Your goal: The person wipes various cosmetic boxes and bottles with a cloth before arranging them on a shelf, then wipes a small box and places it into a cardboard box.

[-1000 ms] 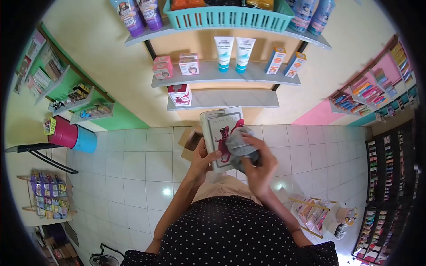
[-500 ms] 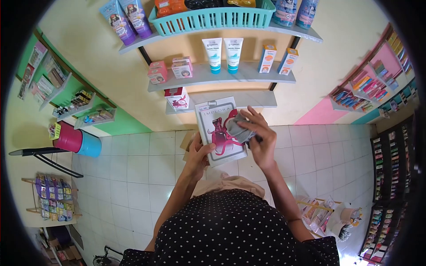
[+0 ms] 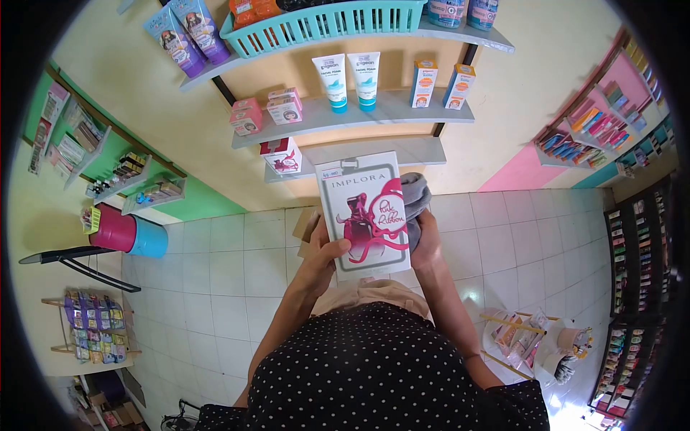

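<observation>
A white and grey box (image 3: pixel 365 213) printed with "IMPLORA" and a pink perfume bottle is held upright in front of me. My left hand (image 3: pixel 319 260) grips its lower left corner. My right hand (image 3: pixel 427 241) is at the box's right edge, mostly behind it, and holds a bunched grey cloth (image 3: pixel 415 195) that sticks out above the hand beside the box.
Curved grey wall shelves (image 3: pixel 374 115) ahead carry tubes, small boxes and a teal basket (image 3: pixel 323 21). The lowest shelf (image 3: pixel 388 152) has a red and white box at its left. A cardboard box (image 3: pixel 309 228) sits on the tiled floor. Product racks line both sides.
The grey cloth has come off the box's front and moved to its right edge with my right hand. The box now faces me fully, slightly higher.
</observation>
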The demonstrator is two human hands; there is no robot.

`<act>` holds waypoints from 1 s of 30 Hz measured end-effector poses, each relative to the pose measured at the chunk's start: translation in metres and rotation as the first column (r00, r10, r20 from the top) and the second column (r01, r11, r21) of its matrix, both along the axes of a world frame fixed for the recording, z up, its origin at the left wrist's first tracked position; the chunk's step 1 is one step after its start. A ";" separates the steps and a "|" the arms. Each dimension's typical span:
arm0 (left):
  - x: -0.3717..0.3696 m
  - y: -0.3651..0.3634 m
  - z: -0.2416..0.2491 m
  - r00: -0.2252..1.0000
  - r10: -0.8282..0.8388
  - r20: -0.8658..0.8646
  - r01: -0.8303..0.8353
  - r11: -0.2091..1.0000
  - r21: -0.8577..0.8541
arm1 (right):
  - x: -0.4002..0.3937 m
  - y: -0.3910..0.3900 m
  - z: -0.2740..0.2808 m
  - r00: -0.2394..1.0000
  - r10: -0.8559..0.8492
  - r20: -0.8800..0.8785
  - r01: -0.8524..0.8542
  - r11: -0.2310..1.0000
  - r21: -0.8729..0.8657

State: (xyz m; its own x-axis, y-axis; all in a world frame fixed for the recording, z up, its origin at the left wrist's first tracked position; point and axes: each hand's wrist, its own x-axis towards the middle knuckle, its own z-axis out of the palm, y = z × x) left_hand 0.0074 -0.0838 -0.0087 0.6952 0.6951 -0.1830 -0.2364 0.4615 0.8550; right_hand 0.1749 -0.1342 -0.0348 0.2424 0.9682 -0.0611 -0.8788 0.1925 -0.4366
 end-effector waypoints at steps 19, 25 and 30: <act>0.026 -0.006 -0.049 0.992 -0.005 -0.123 0.010 0.999 0.045 | 0.048 -0.054 -0.029 0.848 0.305 0.433 -0.216 0.946 -0.243; 0.083 0.024 -0.079 0.969 -0.136 -0.206 0.216 0.868 0.448 | 0.085 -0.031 -0.077 0.758 0.388 0.525 -0.143 0.884 -0.446; 0.168 0.103 -0.124 0.952 -0.137 -0.274 0.295 0.645 0.705 | 0.165 0.034 -0.122 0.595 0.220 0.773 0.119 0.927 -0.356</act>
State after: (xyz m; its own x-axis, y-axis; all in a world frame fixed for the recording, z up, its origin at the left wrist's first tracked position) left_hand 0.1756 0.0197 -0.1327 0.8525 0.4909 0.1796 -0.0201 -0.3126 0.9497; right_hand 0.3394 -0.1001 -0.1565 0.3084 0.9322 -0.1892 -0.1534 -0.1476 -0.9771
